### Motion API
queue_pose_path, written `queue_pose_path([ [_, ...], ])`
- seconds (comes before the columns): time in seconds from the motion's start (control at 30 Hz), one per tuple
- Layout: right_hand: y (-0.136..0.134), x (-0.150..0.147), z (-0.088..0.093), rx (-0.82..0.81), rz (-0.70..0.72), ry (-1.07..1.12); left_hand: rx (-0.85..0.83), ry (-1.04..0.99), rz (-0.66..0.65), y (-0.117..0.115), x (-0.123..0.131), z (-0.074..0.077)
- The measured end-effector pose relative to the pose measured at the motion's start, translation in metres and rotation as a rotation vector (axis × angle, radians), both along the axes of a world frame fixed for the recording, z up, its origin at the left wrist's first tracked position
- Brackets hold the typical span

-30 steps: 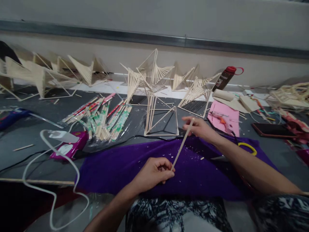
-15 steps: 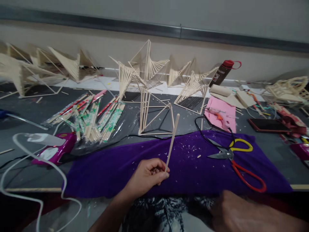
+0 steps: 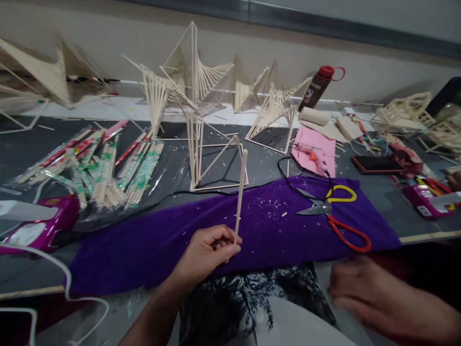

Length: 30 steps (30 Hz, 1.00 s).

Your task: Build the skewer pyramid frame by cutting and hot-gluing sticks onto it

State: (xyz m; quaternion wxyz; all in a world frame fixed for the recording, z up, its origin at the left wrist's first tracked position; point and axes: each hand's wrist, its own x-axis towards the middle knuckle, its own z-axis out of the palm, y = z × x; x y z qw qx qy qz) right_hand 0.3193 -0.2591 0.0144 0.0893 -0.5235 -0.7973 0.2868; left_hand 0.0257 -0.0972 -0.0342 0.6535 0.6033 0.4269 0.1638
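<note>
My left hand [image 3: 212, 247] pinches the lower end of a thin wooden stick [image 3: 241, 192], which stands nearly upright over the purple cloth [image 3: 144, 245]. Behind the stick is a small stick frame [image 3: 216, 185] with slanted struts, resting on the grey table. My right hand [image 3: 367, 288] is at the lower right, off the table edge and smeared by motion; its fingers look curled, but their hold is unclear. Nearest to it on the cloth lie open scissors [image 3: 320, 206] with one yellow and one red handle.
Packs of chopsticks [image 3: 108, 178] lie at the left. A glue gun [image 3: 313, 158] rests on pink paper [image 3: 300, 137], its black cord crossing the cloth. A phone [image 3: 376, 164], a bottle [image 3: 317, 89] and several stick models [image 3: 196, 81] stand behind. Magenta power strips [image 3: 46, 218] sit at either side.
The view has turned to the right and down. My right hand has come further into view, moving at the lower right. My left hand still holds the stick upright.
</note>
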Motion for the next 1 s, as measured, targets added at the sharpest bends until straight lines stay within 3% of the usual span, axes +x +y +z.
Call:
queue_pose_path([
  [0.07, 0.032, 0.004, 0.028, 0.0, 0.0, 0.093, -0.01, 0.0, 0.003, -0.001, 0.001, 0.002],
  [0.13, 0.062, 0.0, 0.043, 0.15, -0.132, 0.17, -0.014, 0.013, -0.01, -0.001, 0.003, 0.005],
  [0.23, 0.105, -0.026, 0.048, 0.176, -0.248, 0.39, 0.012, 0.036, -0.055, -0.002, 0.007, 0.01],
  [0.33, 0.142, -0.058, 0.05, 0.08, -0.222, 0.592, 0.097, 0.057, -0.072, 0.0, 0.009, 0.016],
  [0.43, 0.175, -0.076, 0.062, 0.085, -0.211, 0.665, 0.123, 0.046, -0.024, 0.009, 0.004, 0.025],
  [0.57, 0.221, -0.078, 0.087, 0.082, -0.268, 0.805, 0.131, -0.08, 0.135, 0.038, -0.017, 0.041],
  [0.67, 0.26, -0.075, 0.1, 0.119, -0.318, 0.951, 0.274, -0.164, 0.444, 0.071, -0.035, 0.048],
  [0.77, 0.297, -0.074, 0.099, 0.084, -0.341, 1.0, 0.313, -0.176, 0.516, 0.102, -0.044, 0.048],
  [0.9, 0.333, -0.076, 0.081, 0.012, -0.366, 0.877, 0.171, -0.017, 0.384, 0.128, -0.041, 0.045],
  [1.0, 0.35, -0.077, 0.067, -0.037, -0.342, 0.779, 0.06, -0.013, 0.315, 0.142, -0.039, 0.041],
])
